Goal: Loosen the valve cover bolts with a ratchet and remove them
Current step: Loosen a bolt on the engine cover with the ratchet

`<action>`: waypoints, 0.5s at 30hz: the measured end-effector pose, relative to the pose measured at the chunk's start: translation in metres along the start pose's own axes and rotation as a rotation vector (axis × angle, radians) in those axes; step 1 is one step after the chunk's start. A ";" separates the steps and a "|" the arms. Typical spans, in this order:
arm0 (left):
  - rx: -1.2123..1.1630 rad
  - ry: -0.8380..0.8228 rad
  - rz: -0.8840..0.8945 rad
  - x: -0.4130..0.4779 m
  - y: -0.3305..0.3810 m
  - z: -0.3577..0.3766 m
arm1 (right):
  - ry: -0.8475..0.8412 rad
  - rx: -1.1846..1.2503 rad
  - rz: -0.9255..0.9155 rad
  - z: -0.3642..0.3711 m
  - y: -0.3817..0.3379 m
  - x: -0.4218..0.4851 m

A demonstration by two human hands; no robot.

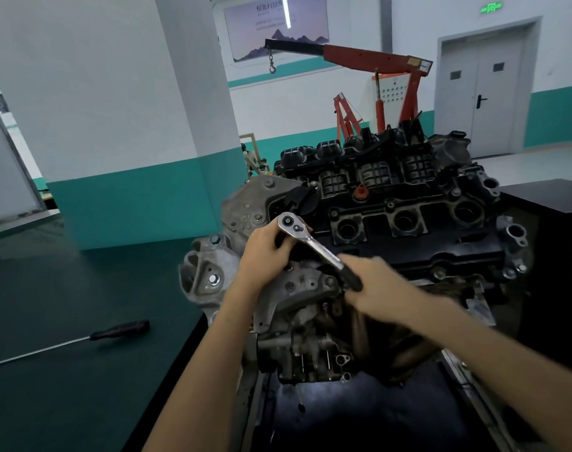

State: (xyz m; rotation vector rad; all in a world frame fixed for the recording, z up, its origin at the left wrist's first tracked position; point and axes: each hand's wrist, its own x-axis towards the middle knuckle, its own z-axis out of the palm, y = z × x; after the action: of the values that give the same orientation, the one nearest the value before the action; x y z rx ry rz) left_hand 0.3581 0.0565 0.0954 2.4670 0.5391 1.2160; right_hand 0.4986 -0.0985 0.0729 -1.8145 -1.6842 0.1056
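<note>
At the left end of the valve cover (408,230), the left hand (265,252) curls its fingers round the head of the ratchet (314,244). The right hand (376,285), blurred, clamps the black handle just in front of that cover.

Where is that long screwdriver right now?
In the head view, the screwdriver lies untouched on the green bench at lower left, left of the engine.

The shiny ratchet (317,247) has a black handle. Its head sits by the left end of the black valve cover (379,220).
</note>
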 end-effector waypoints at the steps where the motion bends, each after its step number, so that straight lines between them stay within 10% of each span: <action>1: 0.013 -0.005 -0.005 0.001 -0.001 0.000 | -0.007 -0.145 -0.021 -0.020 0.007 0.008; 6: 0.064 0.067 -0.069 0.000 0.001 0.006 | 0.070 -0.572 -0.124 -0.061 0.011 0.026; 15: 0.113 0.117 -0.105 0.001 -0.005 0.010 | 0.188 0.310 0.151 0.079 -0.044 -0.015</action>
State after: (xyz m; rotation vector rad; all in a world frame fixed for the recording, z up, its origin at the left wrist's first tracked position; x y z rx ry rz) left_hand 0.3655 0.0598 0.0882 2.4345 0.7796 1.3271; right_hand 0.4209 -0.0827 0.0276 -1.6582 -1.3203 0.2399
